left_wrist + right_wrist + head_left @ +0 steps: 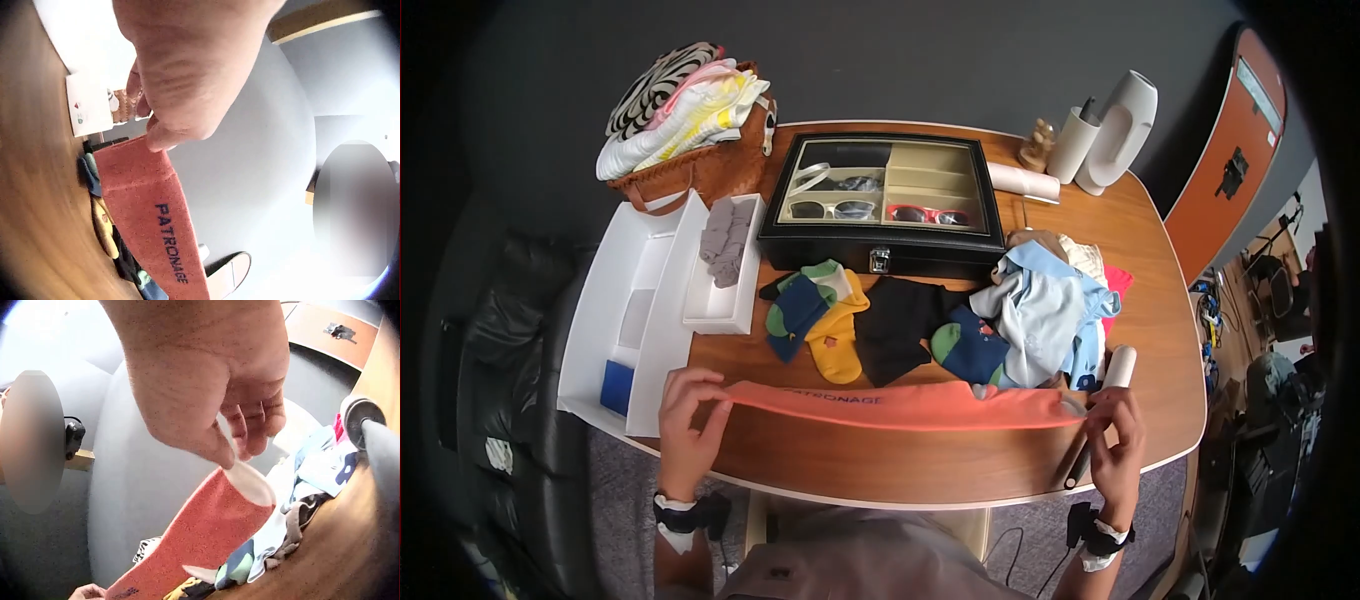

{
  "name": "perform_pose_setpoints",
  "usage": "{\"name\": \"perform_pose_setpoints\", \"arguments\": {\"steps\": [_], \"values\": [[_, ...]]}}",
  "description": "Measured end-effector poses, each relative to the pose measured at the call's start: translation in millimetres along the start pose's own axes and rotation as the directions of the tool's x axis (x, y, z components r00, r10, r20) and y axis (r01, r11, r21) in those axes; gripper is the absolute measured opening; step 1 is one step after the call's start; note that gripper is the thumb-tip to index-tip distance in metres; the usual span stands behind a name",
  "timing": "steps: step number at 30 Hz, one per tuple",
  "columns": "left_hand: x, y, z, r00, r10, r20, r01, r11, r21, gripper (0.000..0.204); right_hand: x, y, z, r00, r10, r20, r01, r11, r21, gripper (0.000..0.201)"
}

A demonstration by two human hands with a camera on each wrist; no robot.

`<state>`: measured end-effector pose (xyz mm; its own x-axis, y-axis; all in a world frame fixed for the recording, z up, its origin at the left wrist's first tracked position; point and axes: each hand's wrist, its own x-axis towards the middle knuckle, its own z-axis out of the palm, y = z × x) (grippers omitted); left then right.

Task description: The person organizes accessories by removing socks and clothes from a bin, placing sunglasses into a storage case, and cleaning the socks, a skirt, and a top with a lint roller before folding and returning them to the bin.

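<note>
A long orange sock (900, 405) printed with dark letters is stretched flat above the wooden table (880, 465) near its front edge. My left hand (690, 405) pinches one end of the sock (147, 200) between thumb and fingers. My right hand (1112, 432) pinches the other end, where the sock (206, 534) shows a white inside at its opening. Behind it lies a pile of small clothes: a yellow sock (837, 340), a black garment (900, 325), a navy and green sock (970, 347) and light blue cloth (1045, 310).
A black glass-lidded case (885, 200) with sunglasses stands at the back. A white divided organiser (645, 310) sits left, with grey socks (728, 240) in one tray. A basket of folded laundry (685, 120) is at back left. A lint roller (1105, 400) lies by my right hand.
</note>
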<state>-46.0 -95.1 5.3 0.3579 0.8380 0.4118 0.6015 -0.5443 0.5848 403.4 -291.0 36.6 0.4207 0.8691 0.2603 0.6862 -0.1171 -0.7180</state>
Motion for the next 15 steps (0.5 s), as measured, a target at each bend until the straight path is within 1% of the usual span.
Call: {"name": "perform_pose_setpoints", "arguments": {"steps": [1,2,3,4,5,6,8,10,11,13,15], "values": [[-2.1,-1.2,-3.8,0.997,0.008,0.071,-0.009,1.000,0.013,0.014,-4.7,6.8,1.3,0.998,0.028,0.052,-0.028,1.000,0.012,0.014],[-4.9,-3.3,-6.9,0.990,0.013,0.143,-0.017,1.000,0.026,0.016,-6.9,12.2,2.9,0.993,-0.005,0.120,0.009,1.000,-0.027,0.014],[-8.5,-8.2,-7.3,0.968,0.006,0.251,-0.010,1.000,0.015,0.018,-8.7,17.0,4.6,0.981,-0.035,0.189,0.048,0.997,-0.062,0.014],[-12.3,-10.4,-4.7,0.960,-0.030,0.280,0.024,0.999,0.025,0.019,-10.6,20.0,6.2,0.963,-0.063,0.261,0.090,0.991,-0.094,0.014],[-14.9,-13.0,-1.7,0.950,-0.064,0.306,0.055,0.998,0.037,0.020,-13.0,19.2,9.8,0.965,0.044,0.259,-0.020,0.995,-0.097,0.013],[-16.9,-15.8,1.7,0.939,-0.095,0.331,0.084,0.995,0.049,0.021,-12.4,16.9,13.6,0.968,0.078,0.238,-0.053,0.992,-0.110,0.013],[-19.5,-15.6,9.8,0.954,-0.138,0.265,0.137,0.990,0.021,0.020,-12.8,12.3,19.8,0.968,0.154,0.196,-0.129,0.982,-0.137,0.011],[-18.7,-10.2,17.5,0.966,-0.169,0.195,0.174,0.985,-0.004,0.019,-12.1,15.5,26.2,0.975,-0.009,0.222,0.064,0.968,-0.242,0.010],[-18.7,-9.3,19.4,0.966,-0.153,0.207,0.153,0.988,0.019,0.020,-10.6,17.3,30.2,0.966,-0.094,0.241,0.164,0.943,-0.290,0.010],[-19.8,-9.6,21.3,0.965,-0.125,0.231,0.112,0.991,0.068,0.021,-9.8,20.0,38.1,0.966,-0.099,0.238,0.177,0.926,-0.334,0.010],[-22.3,-15.0,22.9,0.957,-0.164,0.241,0.154,0.986,0.061,0.023,-10.2,20.6,38.4,0.966,-0.117,0.231,0.195,0.915,-0.352,0.010]]}}
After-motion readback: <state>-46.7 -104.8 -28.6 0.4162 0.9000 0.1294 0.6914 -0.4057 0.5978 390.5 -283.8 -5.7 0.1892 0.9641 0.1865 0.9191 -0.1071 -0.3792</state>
